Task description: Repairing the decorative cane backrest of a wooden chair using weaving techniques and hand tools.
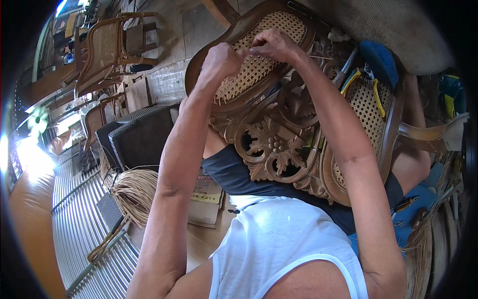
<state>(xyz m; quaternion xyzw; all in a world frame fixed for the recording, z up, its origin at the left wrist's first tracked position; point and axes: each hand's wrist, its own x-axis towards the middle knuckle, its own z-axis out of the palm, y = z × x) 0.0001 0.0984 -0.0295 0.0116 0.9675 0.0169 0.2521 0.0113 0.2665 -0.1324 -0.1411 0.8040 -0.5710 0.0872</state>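
A carved wooden chair frame (276, 144) lies across my lap, with openwork leaves and woven cane panels. Over its far cane panel (284, 25), my left hand (222, 61) is closed, fingertips pinched together. Close beside it, my right hand (275, 45) is also closed in a pinch. Whatever thin thing the fingers hold is too small to make out. Loose cane ends stick out along that panel's near edge. Yellow-handled pliers (379, 98) rest on the right cane panel (359, 105), below a blue object (379, 60).
A bundle of pale cane strands (132, 194) lies at left beside dark woven cushions (142, 134). Cane-backed chairs (102, 55) stand at the far left. Printed cardboard (205, 202) lies near my left arm. More pliers (406, 203) sit on blue material at right.
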